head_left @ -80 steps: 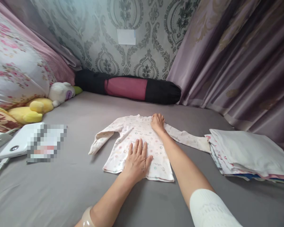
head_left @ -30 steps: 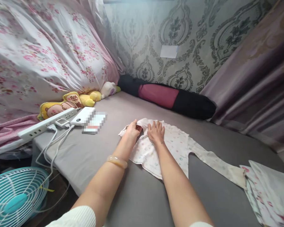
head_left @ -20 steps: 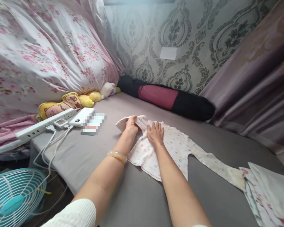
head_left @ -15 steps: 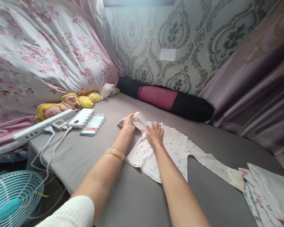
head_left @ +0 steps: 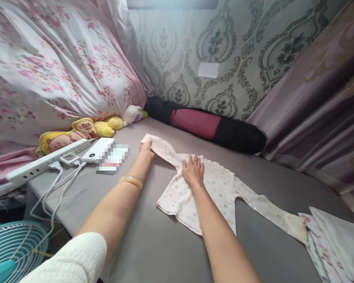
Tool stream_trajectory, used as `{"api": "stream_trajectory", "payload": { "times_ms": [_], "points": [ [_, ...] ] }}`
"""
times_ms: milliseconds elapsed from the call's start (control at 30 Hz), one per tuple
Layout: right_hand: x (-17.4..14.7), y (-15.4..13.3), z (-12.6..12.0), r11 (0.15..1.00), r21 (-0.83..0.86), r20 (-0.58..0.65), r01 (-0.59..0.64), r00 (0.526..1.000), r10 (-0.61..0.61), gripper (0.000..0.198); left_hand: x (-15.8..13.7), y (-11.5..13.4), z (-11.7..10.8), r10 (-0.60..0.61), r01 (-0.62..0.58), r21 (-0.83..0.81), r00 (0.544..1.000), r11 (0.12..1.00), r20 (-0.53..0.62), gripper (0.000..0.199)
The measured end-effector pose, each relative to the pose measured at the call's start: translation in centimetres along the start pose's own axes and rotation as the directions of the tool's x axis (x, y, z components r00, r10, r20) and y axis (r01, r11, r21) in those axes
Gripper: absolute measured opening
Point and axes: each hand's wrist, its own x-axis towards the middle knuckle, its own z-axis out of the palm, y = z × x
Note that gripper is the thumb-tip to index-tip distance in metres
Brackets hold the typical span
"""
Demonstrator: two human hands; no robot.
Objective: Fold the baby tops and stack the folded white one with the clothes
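A small white long-sleeved shirt (head_left: 216, 184) with a tiny coloured print lies spread on the grey bed sheet (head_left: 153, 251). My left hand (head_left: 146, 149) is closed on the cuff end of its left sleeve, which stretches out toward the upper left, partly lifted off the sheet. Flat on the shirt's upper left chest, near the shoulder, rests my right hand (head_left: 193, 169), its fingers spread. The other sleeve reaches to the lower right, its cuff against a pile of folded clothes (head_left: 336, 239).
Left of the shirt are a white power strip (head_left: 48, 161) with cables, a white power bank (head_left: 99, 149) and a blurred-out flat item (head_left: 113, 159). Plush toys (head_left: 106, 127) line the curtain. A black and maroon long bag (head_left: 194, 122) lies along the wall. A turquoise fan (head_left: 14, 251) stands lower left.
My left hand has moved left with the cuff, drawing the sleeve out straighter. My right hand stays pressed on the shirt. The view has shifted slightly.
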Motion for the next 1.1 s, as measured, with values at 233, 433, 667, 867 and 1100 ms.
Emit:
{"api": "stream_trajectory", "payload": {
  "times_ms": [233,433,667,867,1100],
  "points": [
    [-0.1,0.0,0.1,1.0,-0.002,-0.018,0.012,1.0,-0.012,0.06,1.0,1.4,-1.8,0.261,-0.236,0.443,0.965,0.865,0.006,0.035],
    [0.0,-0.1,0.1,1.0,-0.007,-0.011,-0.003,1.0,0.003,0.059,0.7,1.5,-3.3,0.357,-0.356,0.7,0.922,0.62,0.152,0.035],
    [0.0,-0.2,-0.2,0.997,0.078,0.012,0.008,1.0,-0.009,0.059,-4.1,1.6,-2.3,0.49,-0.472,0.881,0.761,-0.03,0.425,0.053],
    [0.4,2.6,-2.0,0.879,0.474,0.042,0.05,0.996,-0.08,0.056,-10.5,0.7,-2.5,0.02,-0.569,0.815,0.818,-0.11,0.574,0.02],
    [-4.3,12.6,-5.4,0.816,0.577,-0.185,-0.021,0.97,0.155,0.028,-13.1,-1.7,-3.2,-0.222,-0.533,0.818,0.843,-0.217,0.491,0.025]
  ]
}}
